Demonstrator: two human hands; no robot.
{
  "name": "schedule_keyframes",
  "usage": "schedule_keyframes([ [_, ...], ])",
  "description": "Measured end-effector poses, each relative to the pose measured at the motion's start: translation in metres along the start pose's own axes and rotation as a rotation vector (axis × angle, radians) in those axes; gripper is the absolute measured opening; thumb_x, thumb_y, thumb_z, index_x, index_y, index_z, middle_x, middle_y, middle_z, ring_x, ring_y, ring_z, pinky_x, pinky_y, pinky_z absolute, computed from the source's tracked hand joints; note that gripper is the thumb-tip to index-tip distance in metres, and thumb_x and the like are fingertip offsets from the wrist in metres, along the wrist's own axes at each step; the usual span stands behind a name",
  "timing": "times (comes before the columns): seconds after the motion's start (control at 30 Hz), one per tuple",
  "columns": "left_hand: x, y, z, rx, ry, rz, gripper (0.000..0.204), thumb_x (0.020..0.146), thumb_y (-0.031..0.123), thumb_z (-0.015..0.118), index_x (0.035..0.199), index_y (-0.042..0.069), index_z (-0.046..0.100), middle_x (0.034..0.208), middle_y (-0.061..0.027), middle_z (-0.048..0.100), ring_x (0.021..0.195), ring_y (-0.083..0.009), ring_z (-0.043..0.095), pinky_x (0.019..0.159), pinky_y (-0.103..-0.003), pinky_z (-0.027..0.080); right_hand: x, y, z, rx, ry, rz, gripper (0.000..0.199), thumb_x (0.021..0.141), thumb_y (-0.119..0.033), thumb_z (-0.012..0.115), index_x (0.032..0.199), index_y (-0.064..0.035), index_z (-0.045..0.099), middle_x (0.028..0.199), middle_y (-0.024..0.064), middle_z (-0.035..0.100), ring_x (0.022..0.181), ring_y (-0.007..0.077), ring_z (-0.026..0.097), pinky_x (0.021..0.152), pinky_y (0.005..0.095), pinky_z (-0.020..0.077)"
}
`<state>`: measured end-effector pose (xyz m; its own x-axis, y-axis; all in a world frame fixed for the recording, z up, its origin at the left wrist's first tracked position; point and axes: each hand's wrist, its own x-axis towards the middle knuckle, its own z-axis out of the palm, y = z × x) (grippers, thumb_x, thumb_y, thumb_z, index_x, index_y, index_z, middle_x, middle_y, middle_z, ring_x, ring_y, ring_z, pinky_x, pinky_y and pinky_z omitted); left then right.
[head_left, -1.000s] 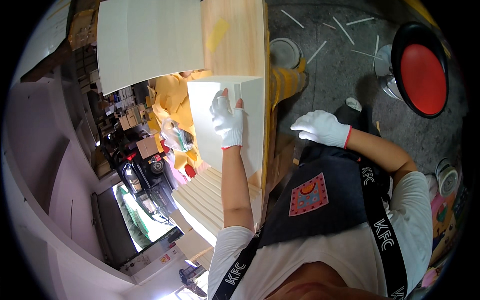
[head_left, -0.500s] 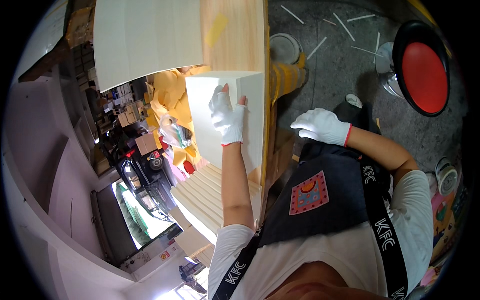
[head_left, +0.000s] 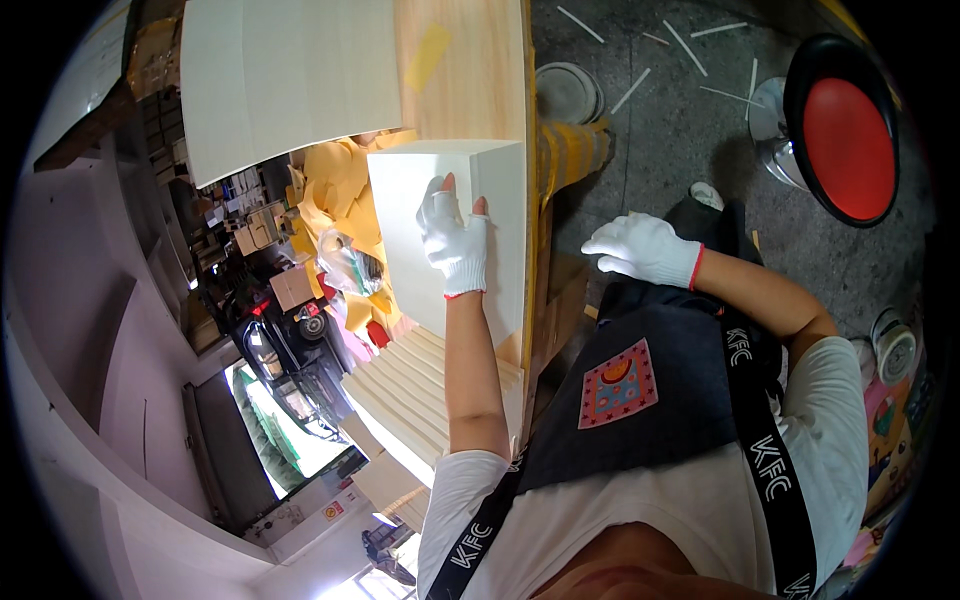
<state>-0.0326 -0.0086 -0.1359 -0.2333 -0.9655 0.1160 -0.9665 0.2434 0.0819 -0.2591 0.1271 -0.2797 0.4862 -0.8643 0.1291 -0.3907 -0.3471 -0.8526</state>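
Observation:
My left hand point(head_left: 455, 237), in a white knit glove with bare thumb and index tips, rests on a thick white block-like stack point(head_left: 410, 180) on the wooden table. Its fingers lie extended, with the thumb held apart near the stack's right edge. Whether the stack is sheets or one solid block cannot be made out. My right hand point(head_left: 640, 248), also gloved, hovers over my lap beside the table, its fingers loosely stretched leftward and nothing visible in them. Closer to me, under my left forearm, stand several pale layered stacks point(head_left: 400, 375).
Large pale sheets point(head_left: 290, 80) cover the table's far part. Yellow paper scraps point(head_left: 335, 185) and a clear plastic bag point(head_left: 348, 262) lie left of the white stack. A red-seated stool point(head_left: 848, 150) stands at right; white strips point(head_left: 685, 48) litter the floor.
Both hands keep nearly the same pose and place. The whole view has shifted very slightly; nothing is taken up or let go.

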Motion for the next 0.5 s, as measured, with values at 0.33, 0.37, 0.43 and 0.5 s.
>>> schedule_keyframes([
  [0.33, 0.001, 0.005, 0.001, 0.039, 0.076, 0.038, 0.055, 0.076, 0.014, 0.082, 0.129, 0.01, 0.065, 0.133, -0.0084, 0.06, 0.118, -0.0332, 0.056, 0.1, -0.044, 0.05, -0.001, 0.0, 0.001, 0.012, -0.012, -0.001, 0.034, 0.097, -0.034, 0.064, 0.128, -0.0203, 0.068, 0.111, 0.0096, 0.071, 0.101, 0.0317, 0.069, 0.082, 0.0452, 0.0567],
  [0.37, 0.004, 0.007, 0.001, 0.062, 0.077, 0.043, 0.055, 0.076, 0.015, 0.082, 0.128, 0.011, 0.066, 0.132, -0.008, 0.061, 0.118, -0.0329, 0.056, 0.1, -0.045, 0.05, 0.0, -0.002, -0.002, 0.016, -0.035, 0.007, 0.034, 0.097, -0.034, 0.064, 0.128, -0.0204, 0.067, 0.111, 0.0096, 0.071, 0.101, 0.0317, 0.069, 0.082, 0.045, 0.0567],
  [0.43, 0.011, 0.014, 0.0, 0.109, 0.08, 0.055, 0.055, 0.075, 0.017, 0.082, 0.127, 0.013, 0.066, 0.13, -0.0071, 0.061, 0.118, -0.0322, 0.057, 0.098, -0.045, 0.051, 0.0, -0.004, -0.002, 0.015, -0.048, 0.007, 0.034, 0.096, -0.033, 0.064, 0.128, -0.0205, 0.067, 0.111, 0.0095, 0.071, 0.101, 0.0318, 0.069, 0.082, 0.0447, 0.0567],
  [0.5, 0.017, 0.012, 0.004, 0.125, 0.067, 0.046, 0.054, 0.074, 0.018, 0.083, 0.126, 0.015, 0.067, 0.128, -0.0063, 0.061, 0.117, -0.0316, 0.057, 0.098, -0.045, 0.052, 0.0, -0.005, -0.001, 0.003, -0.026, -0.008, 0.034, 0.096, -0.032, 0.065, 0.128, -0.0207, 0.067, 0.111, 0.0094, 0.071, 0.101, 0.0319, 0.069, 0.082, 0.0445, 0.0568],
])
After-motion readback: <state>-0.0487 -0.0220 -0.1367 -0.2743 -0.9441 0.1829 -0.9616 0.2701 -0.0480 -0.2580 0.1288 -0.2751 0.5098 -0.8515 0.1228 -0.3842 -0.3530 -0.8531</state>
